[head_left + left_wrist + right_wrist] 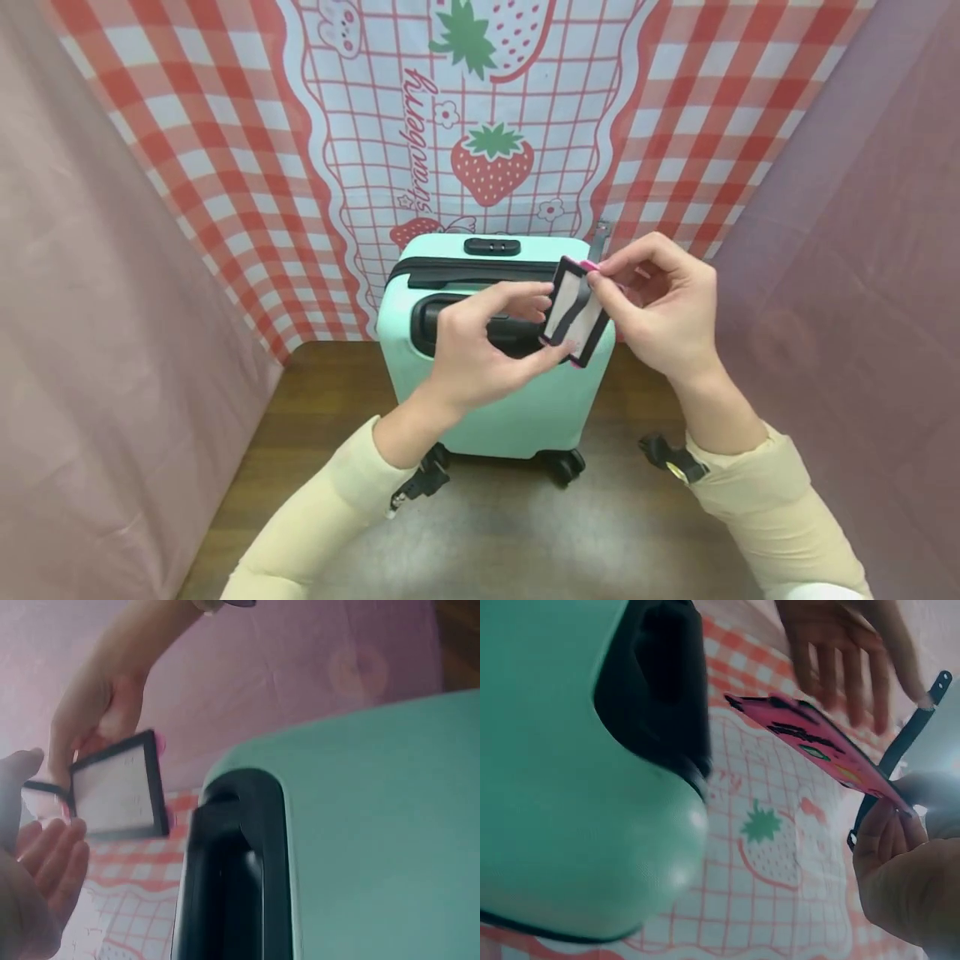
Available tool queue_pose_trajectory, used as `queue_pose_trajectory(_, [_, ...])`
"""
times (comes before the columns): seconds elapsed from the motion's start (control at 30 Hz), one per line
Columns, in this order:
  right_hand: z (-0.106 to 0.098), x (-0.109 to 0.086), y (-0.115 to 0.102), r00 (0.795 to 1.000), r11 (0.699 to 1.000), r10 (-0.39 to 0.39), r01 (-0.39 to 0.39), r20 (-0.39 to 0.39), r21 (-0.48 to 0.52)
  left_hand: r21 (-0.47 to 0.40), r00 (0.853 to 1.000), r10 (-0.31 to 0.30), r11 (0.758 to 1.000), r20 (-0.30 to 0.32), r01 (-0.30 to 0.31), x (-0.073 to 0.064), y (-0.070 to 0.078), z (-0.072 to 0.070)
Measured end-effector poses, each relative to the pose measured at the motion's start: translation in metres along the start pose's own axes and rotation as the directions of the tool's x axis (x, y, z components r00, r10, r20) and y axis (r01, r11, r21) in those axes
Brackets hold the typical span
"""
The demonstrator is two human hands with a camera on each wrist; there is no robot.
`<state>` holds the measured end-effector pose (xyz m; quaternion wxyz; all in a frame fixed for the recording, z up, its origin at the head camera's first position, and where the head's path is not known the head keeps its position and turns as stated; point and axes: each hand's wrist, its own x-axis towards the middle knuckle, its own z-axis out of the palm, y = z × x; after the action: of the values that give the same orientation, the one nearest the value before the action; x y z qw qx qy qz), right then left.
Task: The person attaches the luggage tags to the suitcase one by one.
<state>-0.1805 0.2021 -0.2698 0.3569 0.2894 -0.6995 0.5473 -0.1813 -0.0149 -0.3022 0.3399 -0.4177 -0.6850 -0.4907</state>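
Observation:
My right hand pinches one end of a luggage tag between thumb and fingers, above the suitcase. On one face the tag has a black frame around a pale window; the right wrist view shows its pink back with dark lettering and coloured marks. A dark strap runs across the window, and its buckle end sticks up beyond the right fingertips. My left hand is held beside the tag, fingers apart and extended, the thumb tip close to the strap in the right wrist view.
A mint-green suitcase stands upright on the wooden floor, with a black handle recess, a combination lock on top and black wheels. Behind it hangs a strawberry-print checked cloth. Pinkish curtains close in both sides.

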Motion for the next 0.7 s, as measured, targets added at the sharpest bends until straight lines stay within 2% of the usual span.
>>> queue_pose_trajectory(0.2, [0.014,-0.007,0.003,1.0,0.999,-0.024,0.024,0.007,0.023,-0.007,0.995,0.04,0.999,-0.097,-0.041,0.002,0.004,0.008])
queue_pose_trajectory(0.3, [0.017,-0.009,0.003,0.999,0.999,-0.03,0.03,-0.011,0.019,-0.022,0.992,0.03,0.999,-0.123,-0.033,0.002,0.004,0.008])
queue_pose_trajectory(0.5, [0.022,-0.014,0.004,0.999,0.998,-0.041,0.042,-0.027,0.039,-0.105,0.988,0.011,0.994,-0.153,-0.027,0.003,0.004,0.009])
queue_pose_trajectory(0.7, [0.025,-0.024,0.009,0.998,0.997,-0.057,0.057,-0.018,0.06,-0.205,0.983,-0.086,0.977,-0.164,0.052,0.003,0.003,0.006])
